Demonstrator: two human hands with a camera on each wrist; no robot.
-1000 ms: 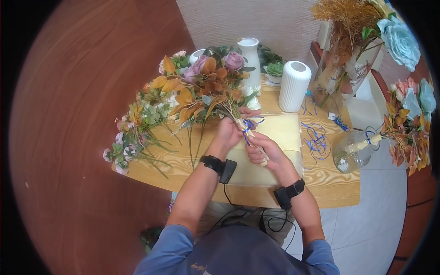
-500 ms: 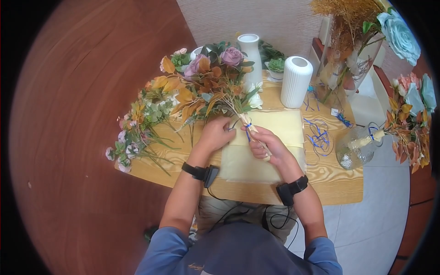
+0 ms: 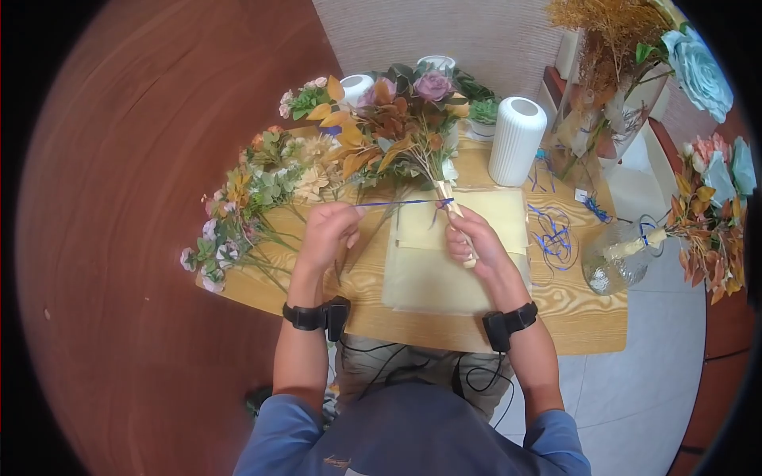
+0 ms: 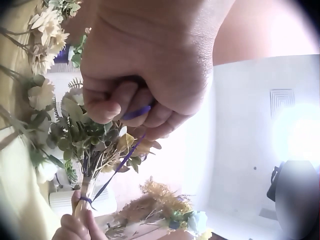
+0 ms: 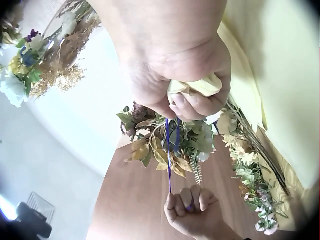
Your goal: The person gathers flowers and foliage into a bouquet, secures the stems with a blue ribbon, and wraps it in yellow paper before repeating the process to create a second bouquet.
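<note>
A bouquet of artificial flowers (image 3: 389, 119), with mauve roses and rust and orange leaves, leans up and away over the table. My right hand (image 3: 481, 244) grips its stems, which are wrapped in pale yellow paper (image 5: 207, 85). Around this wrapping, just above the right thumb, runs a narrow blue ribbon (image 3: 401, 203). From there the ribbon stretches taut leftward to my left hand (image 3: 325, 236), whose curled fingers hold it. A bit of ribbon (image 4: 137, 113) shows between those fingers in the left wrist view.
Pale yellow wrapping sheets (image 3: 436, 278) lie under the right hand. Loose flower stems (image 3: 238, 214) cover the table's left side. A ribbed white vase (image 3: 517, 143) stands behind; tangled blue ribbon (image 3: 553, 238) and a glass jar (image 3: 615, 266) holding another bouquet (image 3: 706, 230) are at right.
My left hand has left the stems and moved left, drawing the ribbon out straight. The right hand keeps its grip while the bouquet has shifted slightly right and become more upright.
</note>
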